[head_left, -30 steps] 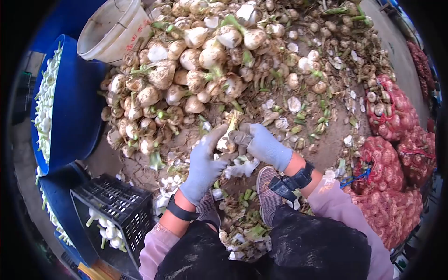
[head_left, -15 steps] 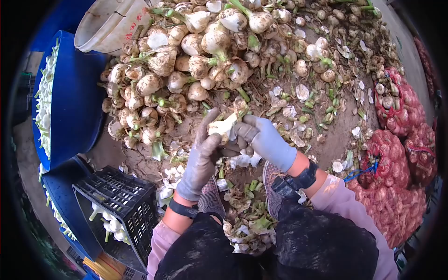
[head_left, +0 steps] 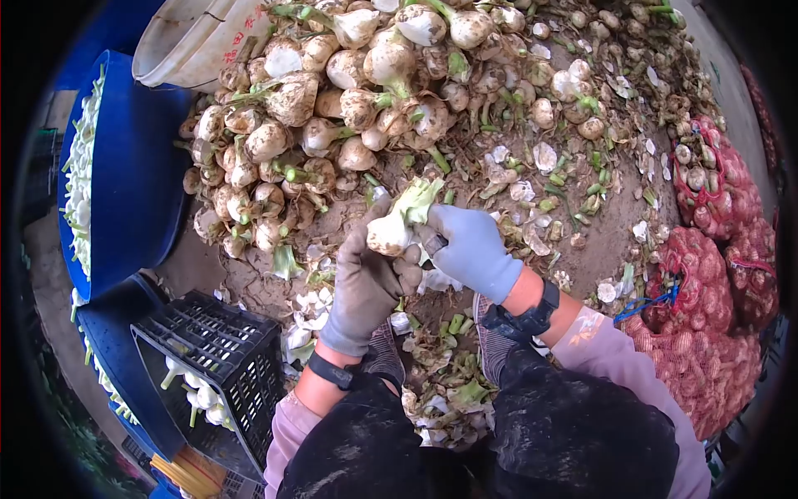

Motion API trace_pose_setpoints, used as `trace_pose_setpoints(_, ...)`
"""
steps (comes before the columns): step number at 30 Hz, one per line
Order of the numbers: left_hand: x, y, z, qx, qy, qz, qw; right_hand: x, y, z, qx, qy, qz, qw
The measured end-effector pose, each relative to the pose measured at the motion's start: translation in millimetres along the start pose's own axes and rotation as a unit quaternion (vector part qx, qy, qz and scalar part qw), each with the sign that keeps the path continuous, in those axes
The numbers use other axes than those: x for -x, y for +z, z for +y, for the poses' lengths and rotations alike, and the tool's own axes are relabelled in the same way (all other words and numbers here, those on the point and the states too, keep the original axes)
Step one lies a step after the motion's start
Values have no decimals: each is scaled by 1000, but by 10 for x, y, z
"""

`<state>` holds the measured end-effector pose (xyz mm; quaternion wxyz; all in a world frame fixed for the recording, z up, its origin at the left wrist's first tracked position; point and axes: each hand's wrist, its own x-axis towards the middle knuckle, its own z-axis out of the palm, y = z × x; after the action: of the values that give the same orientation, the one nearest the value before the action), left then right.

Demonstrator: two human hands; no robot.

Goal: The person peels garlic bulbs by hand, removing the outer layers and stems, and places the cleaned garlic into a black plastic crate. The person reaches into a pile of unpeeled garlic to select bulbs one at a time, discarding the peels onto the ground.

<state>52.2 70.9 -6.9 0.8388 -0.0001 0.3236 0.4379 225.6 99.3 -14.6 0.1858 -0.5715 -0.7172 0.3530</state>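
Observation:
In the head view, my gloved left hand (head_left: 363, 279) holds a garlic bulb (head_left: 388, 236) between thumb and fingers. The bulb is pale, with brown soil marks on its lower side. Its pale green stem (head_left: 420, 198) points up and to the right, with loosened leaf layers. My gloved right hand (head_left: 475, 249) is closed at the stem's right side, pinching the peeling outer skin; its fingertips are partly hidden. Beyond both hands lies a big heap of unpeeled garlic bulbs (head_left: 291, 101) with soil on them.
A black crate (head_left: 218, 337) holding white garlic stands at the left, beside blue tubs (head_left: 125, 179) of cleaned garlic. A white bucket (head_left: 195, 41) is at the back left. Red mesh sacks (head_left: 694, 283) of garlic line the right. Skins and stem scraps (head_left: 449, 374) litter the ground between my feet.
The bulb has tilted so its stem stands more upright, and the leaf layers now spread open at the top. My right hand has shifted slightly along the stem.

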Motion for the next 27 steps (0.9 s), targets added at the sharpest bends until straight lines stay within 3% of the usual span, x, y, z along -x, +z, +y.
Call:
trace_pose_setpoints(2,-65,114,-8,-21,83,100,991,-25,-89,-79,-22,25,-43,999)
trace_pose_setpoints(3,32,146,100,2,17,29,999,-45,-112,-97,-242,96,-77,962)
trace_pose_setpoints(4,46,123,132,2,15,27,1000,-64,-132,-88,-449,162,-105,873)
trace_pose_setpoints(5,55,105,151,-139,2,19,990,-76,-161,-29,-490,197,-153,835)
trace_pose_setpoints(6,59,95,161,-276,-10,10,961,-87,-182,-5,-490,198,-151,835)
trace_pose_setpoints(8,63,71,180,-340,18,46,939,-116,-192,7,-423,239,-211,848)
trace_pose_setpoints(10,70,7,210,-461,73,117,877,-55,-113,18,-402,219,-167,873)
trace_pose_setpoints(11,19,-229,189,-510,197,92,832,-2,-112,13,-389,214,-168,880)
trace_pose_setpoints(12,-26,-236,212,-517,211,129,819,30,-106,7,-376,209,-168,887)
trace_pose_setpoints(14,-5,28,275,-457,168,127,864,55,-50,-7,-364,184,-154,900)
trace_pose_setpoints(16,26,164,258,-674,252,31,694,82,26,47,-340,134,-120,923)
trace_pose_setpoints(17,9,134,261,-743,266,17,614,142,247,318,-386,148,-167,895)
trace_pose_setpoints(18,7,108,261,-744,265,15,614,126,118,212,-387,148,-165,895)
trace_pose_setpoints(19,5,87,265,-598,178,59,779,84,-134,-6,-244,114,-179,946)
trace_pose_setpoints(20,6,74,277,-418,81,100,899,53,-275,-120,-94,76,-190,974)
trace_pose_setpoints(21,36,68,315,-379,38,104,919,52,-67,79,49,22,-122,991)
trace_pose_setpoints(24,57,39,246,-157,73,45,984,44,-117,59,73,70,-168,981)
trace_pose_setpoints(25,41,-90,227,-85,83,61,991,92,-201,-79,49,82,-318,943)
trace_pose_setpoints(26,49,-101,242,-86,85,66,991,153,-174,-148,-17,12,-451,892)
trace_pose_setpoints(27,36,-98,255,-16,76,80,994,268,-168,-283,-14,-109,-503,857)
